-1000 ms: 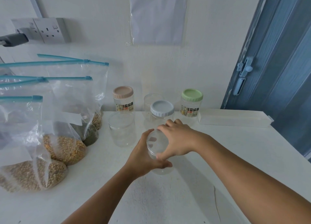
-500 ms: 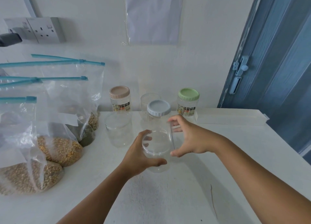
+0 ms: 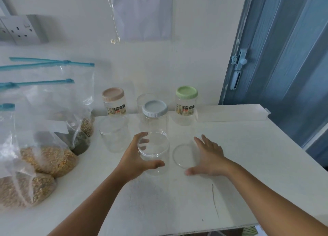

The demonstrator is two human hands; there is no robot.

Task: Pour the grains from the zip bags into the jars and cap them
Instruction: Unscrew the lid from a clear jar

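Lid (image 3: 184, 156) now off and flat on counter (image 3: 248, 147); my right hand (image 3: 209, 157) spread beside it, left hand (image 3: 134, 157) gripping open jar (image 3: 153, 152). Bags (image 3: 44, 129) unpoured; all filling and capping remains.

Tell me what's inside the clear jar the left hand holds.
The clear plastic jar in the left hand looks empty; only fingers show through. Its base is unclear.

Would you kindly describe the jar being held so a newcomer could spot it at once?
On the white table, in front of the grey-lidded jar, stands a clear jar gripped by the left hand. Unlike its neighbours, it is open, its clear lid lying flat just right.
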